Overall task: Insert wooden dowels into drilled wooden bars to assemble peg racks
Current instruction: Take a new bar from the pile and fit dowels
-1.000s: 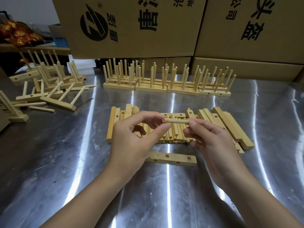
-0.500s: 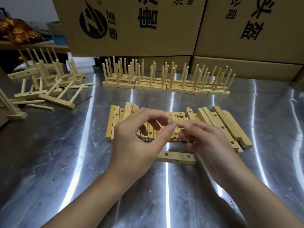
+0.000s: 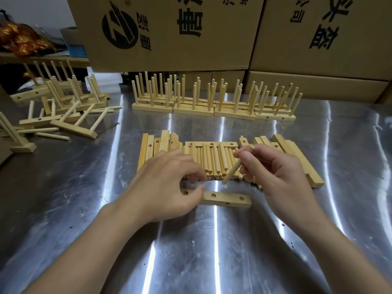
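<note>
Low over the desk (image 3: 212, 251), my left hand (image 3: 167, 185) has left the dowel (image 3: 237, 166) to grip one end of the drilled bar (image 3: 227, 198), while my right hand (image 3: 273, 172) pinches the dowel, tilted just above it, seemingly ready to insert.

Pale dowel (image 3: 237, 164) tilted in air, drilled bar (image 3: 227, 198) flat just below

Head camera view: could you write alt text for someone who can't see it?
A person's right hand pinches a wooden dowel, tilted above a drilled bar that the left hand holds at its left end on a metal table. Loose dowels lie just behind; finished peg racks stand before cardboard boxes.
</note>
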A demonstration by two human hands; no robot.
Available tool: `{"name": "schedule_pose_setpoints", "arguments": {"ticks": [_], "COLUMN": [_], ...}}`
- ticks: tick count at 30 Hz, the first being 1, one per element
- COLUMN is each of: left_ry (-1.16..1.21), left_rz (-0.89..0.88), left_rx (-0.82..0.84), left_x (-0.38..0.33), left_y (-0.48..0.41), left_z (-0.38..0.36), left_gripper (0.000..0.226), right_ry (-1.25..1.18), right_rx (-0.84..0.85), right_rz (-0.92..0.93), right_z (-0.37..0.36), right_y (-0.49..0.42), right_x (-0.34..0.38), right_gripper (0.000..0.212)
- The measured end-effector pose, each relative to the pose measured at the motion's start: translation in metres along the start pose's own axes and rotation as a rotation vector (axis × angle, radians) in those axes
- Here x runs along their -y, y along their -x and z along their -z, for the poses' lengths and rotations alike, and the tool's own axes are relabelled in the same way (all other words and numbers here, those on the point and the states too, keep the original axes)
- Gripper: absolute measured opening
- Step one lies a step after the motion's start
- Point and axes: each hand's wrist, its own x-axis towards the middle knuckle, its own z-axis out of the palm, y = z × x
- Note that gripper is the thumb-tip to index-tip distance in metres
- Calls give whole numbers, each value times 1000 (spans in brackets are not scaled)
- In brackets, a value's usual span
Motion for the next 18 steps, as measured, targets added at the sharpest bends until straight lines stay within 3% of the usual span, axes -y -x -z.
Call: {"name": "schedule_pose_setpoints", "arguments": {"ticks": [5,8,14,18], "left_ry": [-93,-41,186,315], "left_rz": [61,63,135,204], "left_rx": [212,206,232,228], "left_x": [5,-2,-7,1], "left_y": [5,2,-1,-2], "left_z": [10,3,-14,-10], "left_gripper": [30,26,41,23], "right_ry": [77,82,84,109], "right_rx": [11,30,103,113], "right_rz": [21,44,47,56], "right_z": [-2,-6,-18,-27], "right_y": [2,3,9,14], "right_x": [-5,-3,-1,0], "right_gripper": [14,14,10,8]}}
